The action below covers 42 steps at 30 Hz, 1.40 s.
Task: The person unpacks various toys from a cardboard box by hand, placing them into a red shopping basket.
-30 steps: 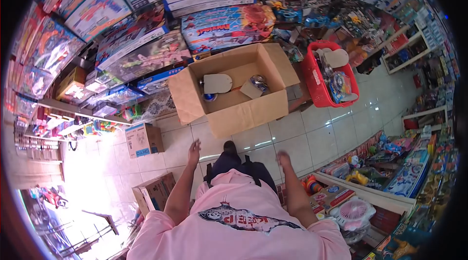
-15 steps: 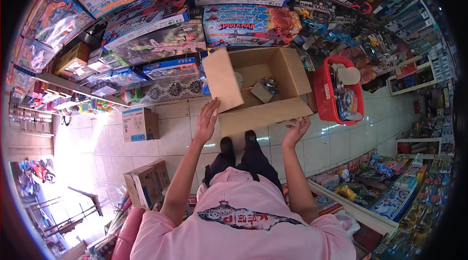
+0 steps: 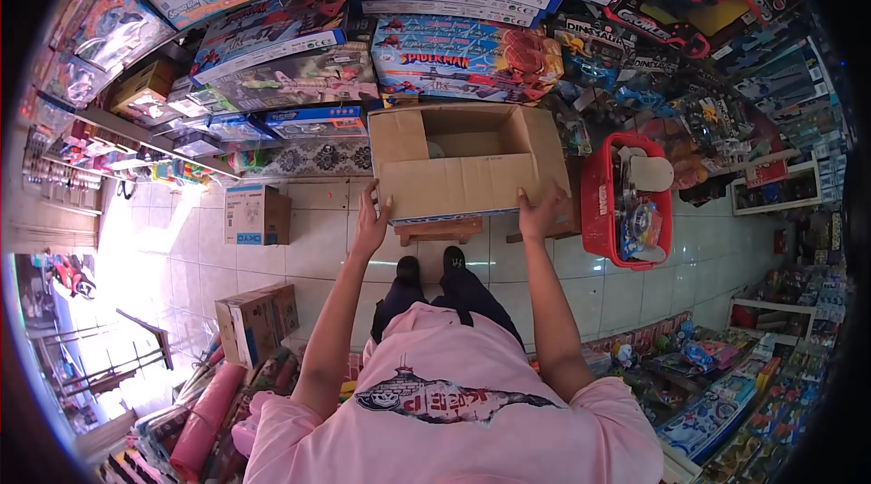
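A brown cardboard box (image 3: 472,183) stands in front of me on a low wooden stool (image 3: 440,231). Its near flap and left flap (image 3: 399,141) are folded in over the top, leaving an opening toward the back. What lies inside is mostly hidden now. At the near left corner, my left hand (image 3: 372,219) grips the box, thumb on the near flap's edge. My right hand (image 3: 543,210) holds the near right corner in the same way, its thumb on the flap and its fingers around the side.
Right of the box is a red plastic basket (image 3: 594,203) filled with assorted items. Stacked toy boxes (image 3: 467,58) line the shelf behind. On the tiled floor to the left stand one small carton (image 3: 257,215) and another carton (image 3: 257,321). Toys are displayed at lower right.
The near flap has swung from standing outward to lying over the box top, and the left flap now lies inward too. Both hands have closed on the near corners.
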Motion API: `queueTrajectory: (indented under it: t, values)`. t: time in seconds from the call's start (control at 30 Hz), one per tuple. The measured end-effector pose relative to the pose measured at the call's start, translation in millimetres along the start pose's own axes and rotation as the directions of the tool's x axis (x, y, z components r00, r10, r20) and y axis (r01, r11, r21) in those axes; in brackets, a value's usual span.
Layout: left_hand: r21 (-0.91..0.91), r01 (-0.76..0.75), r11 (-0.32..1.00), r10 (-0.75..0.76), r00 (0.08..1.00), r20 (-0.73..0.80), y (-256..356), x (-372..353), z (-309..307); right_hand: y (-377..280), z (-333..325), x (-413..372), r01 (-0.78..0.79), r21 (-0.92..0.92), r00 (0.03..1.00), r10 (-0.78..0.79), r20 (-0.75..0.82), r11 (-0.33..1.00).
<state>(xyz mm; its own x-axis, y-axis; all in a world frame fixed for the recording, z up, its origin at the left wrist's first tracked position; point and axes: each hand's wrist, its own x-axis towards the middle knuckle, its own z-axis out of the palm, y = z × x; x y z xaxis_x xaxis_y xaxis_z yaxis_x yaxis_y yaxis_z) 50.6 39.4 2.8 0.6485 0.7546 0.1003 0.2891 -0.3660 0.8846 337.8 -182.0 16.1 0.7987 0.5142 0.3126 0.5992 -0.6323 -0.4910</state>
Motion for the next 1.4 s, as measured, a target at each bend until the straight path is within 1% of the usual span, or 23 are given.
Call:
queueTrajectory:
  t: [0.03,0.07,0.1,0.13,0.17,0.2,0.27,0.3,0.37,0.5,0.53,0.57,0.67,0.8,0.83,0.87,0.9,0.97,1.0,1.07,1.2,1.27,1.4]
  values:
    - [0.051,0.003,0.999,0.001,0.997,-0.073,-1.6,1.0,8.5,-2.2,0.3,6.7,-0.360,-0.108,0.932,0.352,-0.086,0.926]
    - [0.102,0.010,0.995,0.005,0.989,-0.145,-3.5,1.0,15.2,-3.9,-0.6,11.4,-0.675,-0.178,0.737,0.644,-0.203,0.716]
    - [0.107,0.014,0.994,0.002,0.989,-0.149,-7.7,-0.3,20.3,8.3,0.4,13.5,-0.672,-0.177,0.740,0.643,-0.196,0.719]
    - [0.067,0.093,0.993,-0.085,0.989,-0.119,-10.4,-2.2,23.9,28.9,2.5,14.3,-0.669,0.221,0.743,0.642,0.189,0.709]
    - [0.029,0.170,0.985,-0.167,0.982,-0.087,-13.1,-2.6,26.9,45.7,8.2,13.9,-0.674,0.555,0.739,0.437,0.513,0.488]
    - [0.034,0.167,0.985,-0.163,0.982,-0.091,-8.5,-2.8,27.1,49.9,12.1,13.0,-0.671,0.560,0.741,0.433,0.513,0.485]
    - [-0.006,0.168,0.986,-0.167,0.979,-0.113,-0.3,-6.8,26.4,57.7,19.4,5.8,-0.513,0.647,0.858,0.347,0.378,0.563]
    - [-0.001,0.170,0.986,-0.169,0.979,-0.114,-7.9,-7.9,28.2,54.7,17.2,1.4,-0.516,0.649,0.857,0.347,0.382,0.559]
    - [0.059,0.139,0.988,-0.131,0.983,-0.131,-30.3,-13.4,31.6,42.3,9.2,-10.0,-0.471,0.699,0.873,0.396,0.283,0.538]
    - [0.073,0.152,0.986,-0.138,0.976,-0.166,-23.6,-21.7,31.7,40.5,8.2,-30.3,-0.368,0.694,0.929,0.274,0.249,0.619]
    - [0.069,0.162,0.984,-0.148,0.973,-0.175,-20.8,-25.1,31.3,37.2,2.0,-32.4,-0.160,0.555,0.984,0.089,0.152,0.816]
    - [0.065,0.170,0.983,-0.156,0.971,-0.183,-18.0,-27.6,30.7,34.2,-4.4,-33.0,0.078,0.371,0.989,-0.120,0.092,0.925]
    - [0.112,0.206,0.972,-0.180,0.962,-0.206,-29.8,-37.3,35.0,34.8,-18.0,-31.8,0.180,0.381,0.964,-0.240,0.115,0.907]
    - [0.067,0.300,0.951,-0.281,0.937,-0.209,-4.1,-49.5,32.5,46.0,-22.8,-12.4,0.201,0.493,0.931,-0.322,0.172,0.846]
    - [0.078,0.313,0.946,-0.291,0.931,-0.219,-1.0,-52.8,32.5,47.5,-19.1,-5.5,-0.029,0.503,0.950,-0.133,0.283,0.864]
    - [0.087,0.327,0.941,-0.301,0.926,-0.227,1.6,-56.1,31.1,48.7,-14.8,1.9,-0.258,0.481,0.917,0.056,0.394,0.838]
    - [0.086,0.337,0.938,-0.309,0.920,-0.240,-2.2,-59.8,30.0,49.3,-9.6,11.5,-0.253,0.483,0.914,0.043,0.404,0.838]
    - [0.019,0.273,0.962,-0.259,0.931,-0.258,-12.7,-69.6,29.8,51.0,2.4,29.9,-0.399,0.516,0.858,0.111,0.502,0.758]
    - [0.016,0.288,0.958,-0.273,0.923,-0.271,-12.6,-75.7,28.8,57.6,16.4,33.6,-0.397,0.512,0.852,0.098,0.515,0.762]
    - [-0.002,0.367,0.930,-0.357,0.905,-0.230,-8.0,-86.9,25.7,69.9,51.2,35.2,-0.087,0.490,0.900,-0.142,0.412,0.867]
    - [-0.075,0.405,0.911,-0.407,0.857,-0.315,6.4,-111.8,19.0,22.0,40.5,33.5,-0.159,0.579,0.840,-0.199,0.505,0.800]
    - [-0.114,0.461,0.880,-0.473,0.828,-0.303,2.9,-126.8,8.0,-11.2,26.3,35.3,-0.242,0.590,0.781,-0.205,0.590,0.770]
    - [-0.229,0.416,0.880,-0.475,0.792,-0.383,-4.7,-161.8,-15.6,-51.9,44.4,27.1,-0.175,0.587,0.735,-0.292,0.612,0.791]
